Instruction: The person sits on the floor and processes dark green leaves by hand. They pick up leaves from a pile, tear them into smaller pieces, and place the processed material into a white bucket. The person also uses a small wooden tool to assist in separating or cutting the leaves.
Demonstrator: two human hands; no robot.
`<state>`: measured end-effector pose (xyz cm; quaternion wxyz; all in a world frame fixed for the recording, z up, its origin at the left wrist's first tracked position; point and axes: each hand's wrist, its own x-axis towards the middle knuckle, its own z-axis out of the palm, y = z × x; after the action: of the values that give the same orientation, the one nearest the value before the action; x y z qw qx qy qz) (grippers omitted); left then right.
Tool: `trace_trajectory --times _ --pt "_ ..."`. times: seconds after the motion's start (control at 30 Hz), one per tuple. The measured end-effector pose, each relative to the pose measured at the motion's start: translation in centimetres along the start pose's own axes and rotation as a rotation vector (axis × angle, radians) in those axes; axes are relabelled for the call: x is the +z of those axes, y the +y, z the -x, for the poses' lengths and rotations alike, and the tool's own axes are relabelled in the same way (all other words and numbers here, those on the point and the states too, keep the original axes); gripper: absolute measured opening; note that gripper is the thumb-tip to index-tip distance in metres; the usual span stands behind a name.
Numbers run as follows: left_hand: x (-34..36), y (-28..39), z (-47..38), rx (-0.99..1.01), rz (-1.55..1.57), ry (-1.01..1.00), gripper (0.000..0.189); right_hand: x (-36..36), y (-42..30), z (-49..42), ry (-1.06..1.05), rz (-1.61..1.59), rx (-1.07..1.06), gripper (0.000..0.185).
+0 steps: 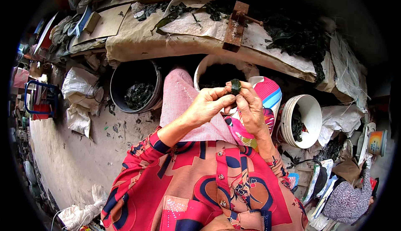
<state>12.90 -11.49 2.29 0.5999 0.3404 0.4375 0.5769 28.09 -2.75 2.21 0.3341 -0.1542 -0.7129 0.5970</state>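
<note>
Over my lap, both hands meet around a small folded or rolled piece of dark green seaweed (236, 87), probably kelp. My left hand (210, 104) pinches it with thumb and fingertips from the left. My right hand (250, 109) grips it from the right, its fingers curled behind. Beyond my hands stands a whitish bucket (198, 74) with a dark inside, partly covered by my hands and knee. A dark bucket (115, 94) at the left holds a wet heap of seaweed (139, 95). To the right, a tilted white bucket (313, 121) contains more dark seaweed (297, 123).
A low cloth-covered bench (188, 46) runs across the front, bearing a rusty metal block (235, 27), a board (103, 24) and a large seaweed heap (291, 37). White sacks (81, 93) lie left on the floor. Bags and a grey knitted item (347, 196) crowd the lower right.
</note>
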Motion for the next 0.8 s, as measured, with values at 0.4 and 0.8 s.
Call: trace_trajectory --times 0.4,0.8 --pt "-2.4 -0.9 -0.4 0.804 -1.122 0.337 0.023 2.7 0.8 -0.2 0.253 0.169 0.258 0.016" --pt "-2.8 2.4 0.8 0.496 -0.637 0.209 0.015 1.0 0.1 1.8 0.411 -1.044 0.396 0.028"
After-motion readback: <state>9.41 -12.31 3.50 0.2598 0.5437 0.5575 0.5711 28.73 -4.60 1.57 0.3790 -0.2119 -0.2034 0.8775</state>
